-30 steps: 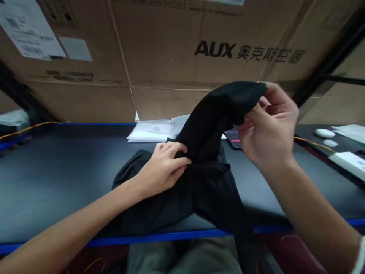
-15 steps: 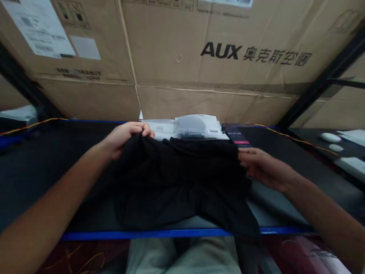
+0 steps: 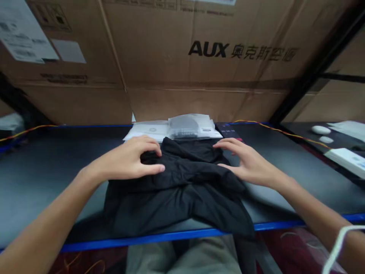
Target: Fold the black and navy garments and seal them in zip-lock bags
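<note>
A pair of black shorts (image 3: 176, 201), by its outline, lies rumpled on the dark tabletop, its lower part reaching over the blue front edge. My left hand (image 3: 134, 158) rests at the upper left of the cloth, thumb and fingers spread apart. At the upper right, my right hand (image 3: 242, 160) is likewise open, with its fingertips at the fabric and a gap between thumb and fingers. Neither hand grips the cloth. Folds hide the upper part of the garment.
Behind the cloth lie white plastic packets (image 3: 189, 127) and a dark phone-like screen (image 3: 228, 131). A large cardboard box (image 3: 159, 76) stands at the back. An orange-yellow cord (image 3: 273, 129) crosses the table's rear. A white power strip (image 3: 346, 160) lies at right.
Both hands have let go of the upper corners of the black shorts and opened. The cloth, held up before, has dropped into folds on the table.
</note>
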`<control>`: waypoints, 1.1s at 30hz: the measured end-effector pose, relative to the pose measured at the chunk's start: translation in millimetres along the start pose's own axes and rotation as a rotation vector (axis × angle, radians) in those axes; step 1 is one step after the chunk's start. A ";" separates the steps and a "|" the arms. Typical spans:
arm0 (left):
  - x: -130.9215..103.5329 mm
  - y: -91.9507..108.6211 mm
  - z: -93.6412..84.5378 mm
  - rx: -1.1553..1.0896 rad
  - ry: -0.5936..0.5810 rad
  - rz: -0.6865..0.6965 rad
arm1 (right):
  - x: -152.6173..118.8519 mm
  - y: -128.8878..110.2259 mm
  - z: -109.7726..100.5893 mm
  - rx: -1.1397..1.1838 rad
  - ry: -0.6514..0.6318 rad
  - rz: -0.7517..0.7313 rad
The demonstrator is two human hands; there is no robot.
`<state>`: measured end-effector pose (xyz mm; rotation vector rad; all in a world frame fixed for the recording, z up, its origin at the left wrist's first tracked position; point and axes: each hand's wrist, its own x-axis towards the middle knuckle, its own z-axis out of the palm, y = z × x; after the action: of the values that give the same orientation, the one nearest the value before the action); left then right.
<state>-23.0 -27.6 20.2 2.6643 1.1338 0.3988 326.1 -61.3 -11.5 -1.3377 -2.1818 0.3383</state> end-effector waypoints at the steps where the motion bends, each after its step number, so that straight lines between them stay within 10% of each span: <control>1: -0.5 0.4 3.4 0.033 -0.060 -0.003 | 4.9 1.0 -0.2 -0.055 -0.049 -0.068; 6: -2.3 -2.3 7.7 0.012 -0.127 0.050 | 35.3 5.5 -6.2 -0.038 -0.192 -0.107; 11: -11.9 14.2 -8.1 -0.130 -0.144 0.146 | 57.0 4.7 -17.5 0.265 -0.247 0.159; 19: -21.7 29.1 -13.5 -0.223 -0.265 0.212 | 52.4 7.4 -23.9 0.514 -0.320 0.347; 23: -7.5 15.4 -4.1 -0.315 -0.146 0.091 | 46.1 1.8 -27.9 0.456 -0.391 0.285; 33: 15.8 -8.3 46.7 -0.050 0.012 -0.072 | 48.5 8.1 -11.6 0.516 -0.074 0.306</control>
<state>-2.6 -14.8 -23.6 2.5729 1.2033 0.4249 321.7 -15.7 9.8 -1.3595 -1.7647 1.0053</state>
